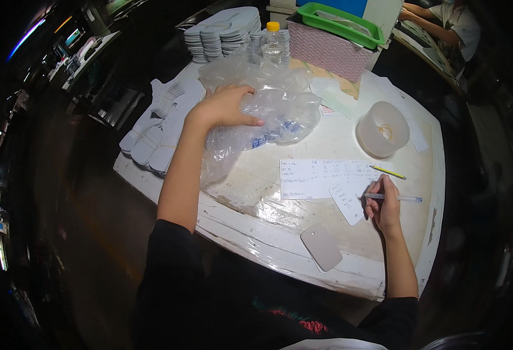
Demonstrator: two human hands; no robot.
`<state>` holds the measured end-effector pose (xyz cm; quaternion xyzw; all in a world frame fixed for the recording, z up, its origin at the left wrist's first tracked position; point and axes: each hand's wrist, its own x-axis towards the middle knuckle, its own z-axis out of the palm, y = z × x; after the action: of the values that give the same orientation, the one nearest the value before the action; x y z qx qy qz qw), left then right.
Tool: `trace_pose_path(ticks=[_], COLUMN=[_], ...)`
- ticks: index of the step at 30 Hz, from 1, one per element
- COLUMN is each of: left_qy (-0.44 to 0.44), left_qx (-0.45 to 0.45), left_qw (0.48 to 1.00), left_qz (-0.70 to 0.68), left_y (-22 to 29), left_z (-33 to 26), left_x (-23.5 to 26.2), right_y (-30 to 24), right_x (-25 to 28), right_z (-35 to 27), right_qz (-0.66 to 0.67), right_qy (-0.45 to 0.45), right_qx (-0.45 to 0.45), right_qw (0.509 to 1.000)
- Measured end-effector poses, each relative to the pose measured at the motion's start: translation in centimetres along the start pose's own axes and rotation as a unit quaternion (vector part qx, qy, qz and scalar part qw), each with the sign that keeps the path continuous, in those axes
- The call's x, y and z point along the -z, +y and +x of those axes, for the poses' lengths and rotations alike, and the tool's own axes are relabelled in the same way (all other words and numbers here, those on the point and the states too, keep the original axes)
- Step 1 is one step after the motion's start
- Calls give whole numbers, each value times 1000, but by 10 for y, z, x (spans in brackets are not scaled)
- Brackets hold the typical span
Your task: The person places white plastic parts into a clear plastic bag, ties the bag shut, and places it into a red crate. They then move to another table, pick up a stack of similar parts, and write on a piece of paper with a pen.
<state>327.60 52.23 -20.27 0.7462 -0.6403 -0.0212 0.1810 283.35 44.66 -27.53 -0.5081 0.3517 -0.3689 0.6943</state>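
My left hand (226, 109) lies over a crumpled clear plastic bag (285, 108) with blue print, its thumb and index finger spread wide apart; the other fingers are partly hidden. At the right, my right hand (386, 204) is closed around a clear-barrelled pen (408, 199). The pen's tip is by a white tag-shaped card (348, 205) with handwriting on it. This card overlaps a larger handwritten sheet of paper (303, 181). Just above my right hand lies a yellow pencil (388, 172). A blank grey card (321, 248) with a small hole is nearer to me.
Stacks of grey shaped pieces (221, 32) stand at the back, and more bundles (151, 140) at the left edge. A bottle with a yellow cap (273, 44), a box topped by a green tray (341, 26), and a translucent tub (383, 129) holding rubber bands line the table's far side. Another person (454, 29) sits far right.
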Motion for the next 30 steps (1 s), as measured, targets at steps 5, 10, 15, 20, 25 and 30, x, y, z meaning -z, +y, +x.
trace_pose_path(ticks=[5, 10, 15, 20, 25, 30], left_qy=[49, 235, 290, 348, 483, 485], left_qx=[109, 95, 37, -32, -16, -7], left_qw=[975, 963, 956, 936, 871, 865], left_qz=[-188, -94, 5, 38, -85, -131], left_y=[-9, -31, -73, -111, -118, -115], left_z=[-4, 63, 140, 168, 178, 175], left_x=[67, 64, 24, -18, -46, -38], right_y=[-2, -1, -2, -2, -1, -1], right_x=[3, 6, 7, 11, 11, 9], right_z=[4, 6, 7, 8, 10, 9], right_qz=[40, 65, 88, 99, 127, 144], right_qy=[-29, -24, -29, -19, -25, -10], right_qx=[-1, -26, -14, -37, -31, -36], right_qw=[999, 997, 996, 994, 991, 989])
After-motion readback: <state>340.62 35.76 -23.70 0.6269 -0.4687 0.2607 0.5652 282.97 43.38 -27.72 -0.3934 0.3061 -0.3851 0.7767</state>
